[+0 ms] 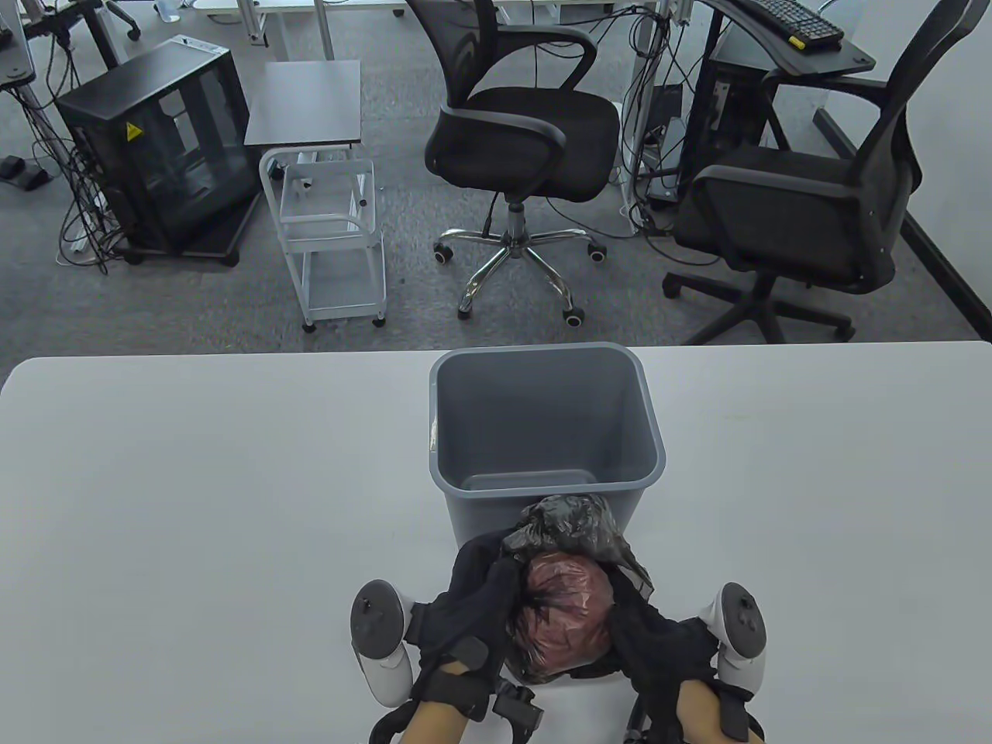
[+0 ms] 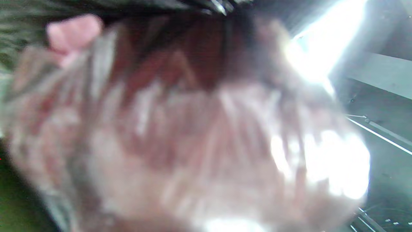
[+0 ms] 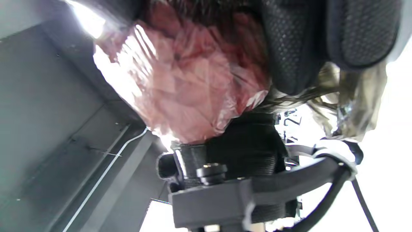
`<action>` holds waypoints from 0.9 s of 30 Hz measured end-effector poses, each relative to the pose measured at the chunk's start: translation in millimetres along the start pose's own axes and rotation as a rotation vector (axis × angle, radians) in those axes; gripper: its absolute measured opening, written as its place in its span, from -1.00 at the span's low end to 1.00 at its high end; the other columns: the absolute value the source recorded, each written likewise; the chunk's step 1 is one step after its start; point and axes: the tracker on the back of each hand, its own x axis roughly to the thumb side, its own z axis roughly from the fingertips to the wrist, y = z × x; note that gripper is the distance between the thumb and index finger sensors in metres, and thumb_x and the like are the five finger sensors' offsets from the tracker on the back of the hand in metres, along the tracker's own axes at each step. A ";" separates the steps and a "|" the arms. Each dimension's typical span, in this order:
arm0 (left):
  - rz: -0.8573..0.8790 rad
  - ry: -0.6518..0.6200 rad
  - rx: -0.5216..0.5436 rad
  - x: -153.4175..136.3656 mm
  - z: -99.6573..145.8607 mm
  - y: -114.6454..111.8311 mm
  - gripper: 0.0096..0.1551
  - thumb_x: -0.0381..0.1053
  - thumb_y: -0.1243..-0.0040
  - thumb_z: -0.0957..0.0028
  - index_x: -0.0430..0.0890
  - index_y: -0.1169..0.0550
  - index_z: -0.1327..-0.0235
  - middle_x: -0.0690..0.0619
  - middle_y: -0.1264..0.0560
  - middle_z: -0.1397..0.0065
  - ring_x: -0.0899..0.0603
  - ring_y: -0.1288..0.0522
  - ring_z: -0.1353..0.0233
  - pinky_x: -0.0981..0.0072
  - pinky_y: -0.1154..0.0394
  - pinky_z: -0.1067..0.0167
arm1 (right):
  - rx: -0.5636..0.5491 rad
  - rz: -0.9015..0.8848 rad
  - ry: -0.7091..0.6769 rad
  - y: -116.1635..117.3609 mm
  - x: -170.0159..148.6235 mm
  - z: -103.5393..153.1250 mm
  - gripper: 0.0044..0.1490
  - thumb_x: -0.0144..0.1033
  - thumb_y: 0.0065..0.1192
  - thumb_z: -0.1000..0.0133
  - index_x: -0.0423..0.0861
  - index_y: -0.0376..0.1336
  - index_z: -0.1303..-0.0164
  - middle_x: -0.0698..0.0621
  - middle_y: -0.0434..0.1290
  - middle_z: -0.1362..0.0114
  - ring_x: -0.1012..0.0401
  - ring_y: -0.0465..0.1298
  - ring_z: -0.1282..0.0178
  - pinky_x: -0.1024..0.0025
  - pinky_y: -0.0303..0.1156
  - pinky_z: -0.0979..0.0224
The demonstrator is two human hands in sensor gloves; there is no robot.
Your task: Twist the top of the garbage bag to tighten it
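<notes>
Garbage bag (image 1: 562, 612) sits on the tabletop (image 1: 194, 480) just in front of the grey bin (image 1: 542, 422). Your left hand (image 1: 473, 601) and right hand (image 1: 647, 628) both grip its sides. Step: gathering. Next, I judge, you pinch the loose black top (image 1: 570, 527) and rotate.

You get even, bright light and sharp focus around the bin (image 1: 542, 422); straight edges bow toward the corners. Your left wrist view is blurred, its bag (image 2: 193, 145) glaring; right wrist whites blow out
</notes>
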 end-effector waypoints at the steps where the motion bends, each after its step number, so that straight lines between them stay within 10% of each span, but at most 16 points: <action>1: -0.051 0.005 0.053 -0.1 1.5 1.2 -0.47 0.28 -0.12 -0.13 0.12 -0.44 -0.32 0.02 -0.43 -0.48 -0.23 -0.56 -0.35 -0.15 -0.58 -0.11 | -0.001 0.028 0.003 0.1 0.3 -0.1 0.17 0.28 0.00 -0.23 -0.40 -0.27 -0.55 -0.57 0.14 -0.39 -0.28 0.56 -0.11 -0.22 0.49 -0.11; 8: -0.169 0.030 0.183 2.8 6.3 8.7 -0.47 0.27 -0.12 -0.11 0.07 -0.45 -0.27 -0.01 -0.49 -0.39 -0.16 -0.67 -0.19 -0.03 -0.67 0.07 | 0.137 0.172 -0.052 11.6 8.0 -2.4 0.40 0.40 0.16 -0.18 -0.20 -0.56 -0.53 -0.44 -0.45 -0.52 -0.46 -0.12 -0.51 -0.50 -0.06 -0.40; 11: -0.136 0.034 0.112 0.2 4.7 2.0 -0.47 0.29 -0.12 -0.11 0.11 -0.46 -0.28 0.03 -0.49 -0.41 -0.18 -0.63 -0.27 -0.08 -0.63 0.00 | 0.075 0.297 -0.086 10.9 13.4 -2.7 0.35 0.31 0.17 -0.19 -0.25 -0.51 -0.54 -0.47 -0.32 -0.54 -0.40 0.08 -0.49 -0.42 0.10 -0.41; 15: -0.061 0.017 -0.040 1.1 -0.2 -1.3 -0.46 0.30 -0.11 -0.13 0.17 -0.41 -0.35 0.06 -0.35 -0.57 -0.24 -0.27 -0.58 -0.39 -0.22 -0.35 | 0.010 0.021 -0.028 3.2 1.9 -1.2 0.23 0.34 0.02 -0.21 -0.37 -0.31 -0.56 -0.58 0.05 -0.43 -0.37 0.44 -0.23 -0.30 0.40 -0.22; 18: -0.049 -0.007 -0.056 3.0 -2.0 -0.9 -0.46 0.29 -0.13 -0.12 0.17 -0.42 -0.34 0.07 -0.36 -0.57 -0.23 -0.36 -0.55 -0.37 -0.32 -0.32 | 0.051 -0.115 0.036 2.0 -6.9 -1.4 0.18 0.33 -0.02 -0.22 -0.45 -0.16 -0.54 -0.59 0.16 -0.37 -0.31 0.56 -0.11 -0.25 0.49 -0.10; 27: -0.144 0.006 0.149 4.7 5.7 5.4 -0.47 0.26 -0.13 -0.11 0.10 -0.41 -0.30 0.03 -0.40 -0.48 -0.19 -0.59 -0.31 -0.08 -0.64 0.02 | 0.124 0.132 -0.063 9.2 4.9 -3.4 0.39 0.39 0.16 -0.18 -0.25 -0.51 -0.56 -0.47 -0.34 -0.55 -0.44 0.04 -0.49 -0.46 0.07 -0.39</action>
